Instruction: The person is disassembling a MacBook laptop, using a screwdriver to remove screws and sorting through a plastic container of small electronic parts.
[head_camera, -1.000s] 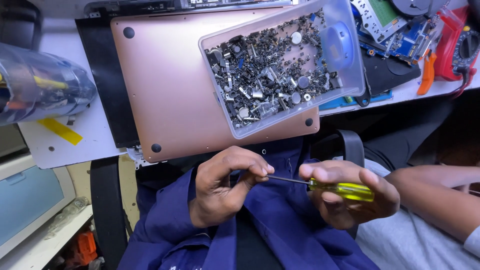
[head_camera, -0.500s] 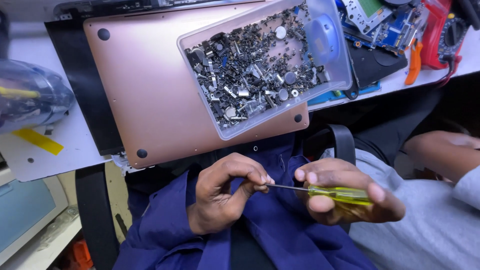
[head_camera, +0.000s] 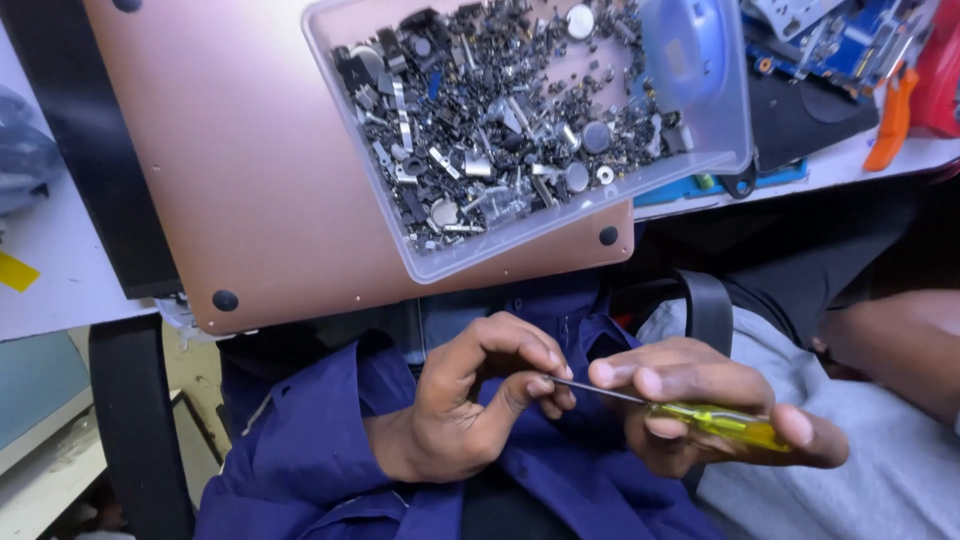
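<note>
- Head view, looking down past the desk (head_camera: 60, 290) edge into the lap.
- Clear rectangular plastic tray (head_camera: 720, 110) lies on top of a rose-gold metal laptop base turned underside up (head_camera: 250, 190); the laptop base overhangs the desk edge.
- Tray contents: a dense heap of small dark and silver screws, washers and metal bits (head_camera: 500, 130), spread over most of the floor; a round blue patch shows at the tray's right end.
- Right of the tray on the desk: blue circuit boards (head_camera: 850, 40) and an orange plastic tool (head_camera: 890, 120), partly cut off by the frame.
- Left hand (head_camera: 470, 400): curled nearly closed, thumb and fingertips pinched together at the tip of the screwdriver shaft. Whatever is pinched there is too small to tell.
- Right hand (head_camera: 700, 410): closed around a screwdriver with a clear yellow handle and thin metal shaft (head_camera: 720, 422); index finger laid along the top toward the shaft.
- Screwdriver lies almost level, tip pointing left into the left hand's pinch, below the desk edge and over the blue work coat (head_camera: 330, 450).
- Both hands sit close together, low in the lap, wrists bent inward.
</note>
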